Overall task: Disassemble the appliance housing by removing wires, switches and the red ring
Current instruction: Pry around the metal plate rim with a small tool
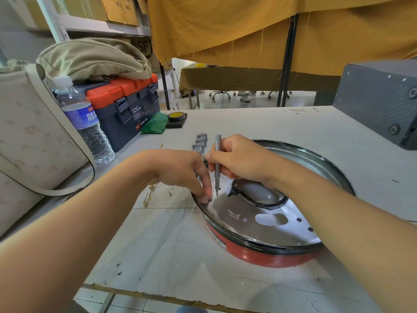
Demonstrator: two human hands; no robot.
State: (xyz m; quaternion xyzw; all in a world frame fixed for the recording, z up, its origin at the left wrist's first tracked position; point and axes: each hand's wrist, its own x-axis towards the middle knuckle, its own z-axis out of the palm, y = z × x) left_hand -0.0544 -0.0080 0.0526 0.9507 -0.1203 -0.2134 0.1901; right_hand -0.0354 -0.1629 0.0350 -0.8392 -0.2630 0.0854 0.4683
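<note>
1. My right hand (pixel 239 160) grips a slim grey metal precision screwdriver (pixel 217 163) upright, fingers curled round its shaft. Its tip stands on the shiny plate, just inside the rim.
2. My left hand (pixel 180 170) has its fingers curled down over the rim; the fingertips (pixel 206 197) press the black edge beside the driver tip. I judge it is steadying the part; whether it pinches anything I cannot tell.
3. The round appliance housing with a shiny metal plate (pixel 266 222) lies near the right edge of the white worktop (pixel 158 256). The red ring (pixel 259 256) is still fitted round its outer wall, below the black rim.
4. Small grey square switches (pixel 200 143) lie in a row on the worktop, just beyond my hands, apart from the housing.
5. A small loose screw (pixel 170 194) lies on the worktop to the left of the housing.
6. Risks, as I judge them:
   - The tip can slip off the fastener if the driver tilts, and scratch the plate or strike my left fingertips, which sit right next to it.
   - The housing can turn or slide if the left hand lets up.
   - A freed screw can roll away and be lost.
</note>
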